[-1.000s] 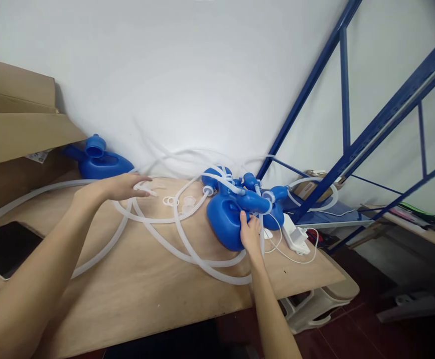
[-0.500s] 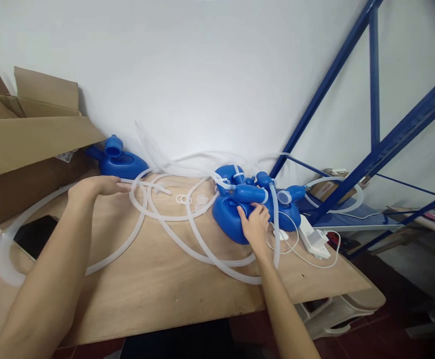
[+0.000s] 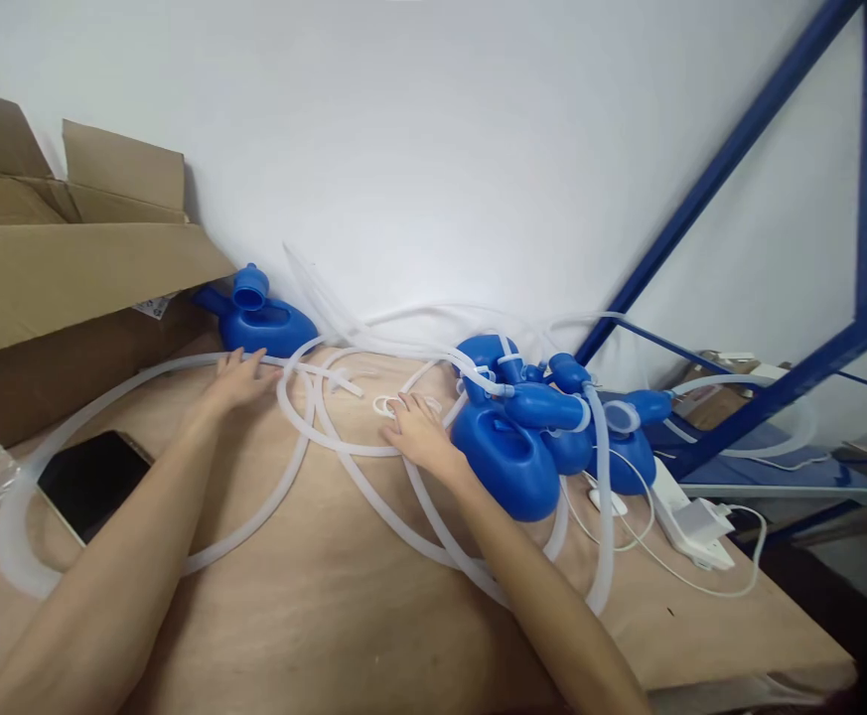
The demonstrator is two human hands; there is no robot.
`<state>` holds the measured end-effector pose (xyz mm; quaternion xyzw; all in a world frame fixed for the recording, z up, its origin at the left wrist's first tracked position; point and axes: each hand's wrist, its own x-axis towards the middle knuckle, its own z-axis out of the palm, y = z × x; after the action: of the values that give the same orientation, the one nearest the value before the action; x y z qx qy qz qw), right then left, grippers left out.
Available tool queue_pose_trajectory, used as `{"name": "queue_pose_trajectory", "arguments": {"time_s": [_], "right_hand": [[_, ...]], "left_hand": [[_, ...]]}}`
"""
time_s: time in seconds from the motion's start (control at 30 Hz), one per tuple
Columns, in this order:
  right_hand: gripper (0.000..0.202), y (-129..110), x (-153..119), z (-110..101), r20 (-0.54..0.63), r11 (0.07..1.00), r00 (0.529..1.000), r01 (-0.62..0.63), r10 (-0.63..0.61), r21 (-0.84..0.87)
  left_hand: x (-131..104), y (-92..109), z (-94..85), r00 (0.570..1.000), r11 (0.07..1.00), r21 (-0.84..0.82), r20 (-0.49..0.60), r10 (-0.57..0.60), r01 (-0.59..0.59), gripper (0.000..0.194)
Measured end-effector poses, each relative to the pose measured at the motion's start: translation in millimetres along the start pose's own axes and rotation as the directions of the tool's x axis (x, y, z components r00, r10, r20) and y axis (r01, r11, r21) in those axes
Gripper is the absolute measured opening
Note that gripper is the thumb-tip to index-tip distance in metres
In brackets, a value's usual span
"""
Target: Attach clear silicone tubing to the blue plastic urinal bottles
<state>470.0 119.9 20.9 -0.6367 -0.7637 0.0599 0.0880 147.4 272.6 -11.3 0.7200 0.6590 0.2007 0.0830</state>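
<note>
Reaching white rings (image 3: pixel 384 405), right hand (image 3: pixel 419 432) now off blue bottle (image 3: pixel 507 465).

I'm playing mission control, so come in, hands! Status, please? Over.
Left hand at the pale hose, fingers spread. Right hand at the white rings, grip unclear. Hose loops sprawl over the table; blue bottle near right hand. Over.

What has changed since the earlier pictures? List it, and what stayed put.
The right hand has let go of the large blue container and moved left to the white rings; contact is unclear. The left hand has moved left, away from the white fitting. The cardboard box, black-screened device and power strip stayed put.
</note>
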Motion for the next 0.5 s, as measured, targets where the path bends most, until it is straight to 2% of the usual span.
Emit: {"name": "queue_pose_trajectory", "arguments": {"time_s": [0.1, 0.2, 0.3, 0.4, 0.5], "right_hand": [[0.059, 3, 22, 15, 0.076, 0.997, 0.995, -0.072, 0.070, 0.017], [0.062, 4, 24, 23, 0.091, 0.994, 0.992, -0.096, 0.091, 0.046], [0.067, 5, 20, 25, 0.077, 0.991, 0.991, -0.118, 0.112, 0.071], [0.068, 8, 19, 26, 0.063, 0.988, 0.991, -0.127, 0.121, 0.093], [0.059, 11, 21, 28, 0.036, 0.989, 0.993, -0.116, 0.114, 0.093]], "left_hand": [[-1, 5, 10.0, 1.000, 1.000, -0.010, -0.022, 0.000, 0.000, 0.076], [3, 8, 8.1, 0.996, 0.999, -0.027, -0.080, -0.035, 0.033, 0.075], [16, 9, -4.6, 0.985, 0.994, -0.060, -0.139, -0.102, 0.095, 0.081], [39, 6, -20.8, 0.974, 0.989, -0.092, -0.184, -0.133, 0.118, 0.088], [66, 2, -32.4, 0.979, 0.995, -0.088, -0.196, -0.054, 0.037, 0.091]]}}
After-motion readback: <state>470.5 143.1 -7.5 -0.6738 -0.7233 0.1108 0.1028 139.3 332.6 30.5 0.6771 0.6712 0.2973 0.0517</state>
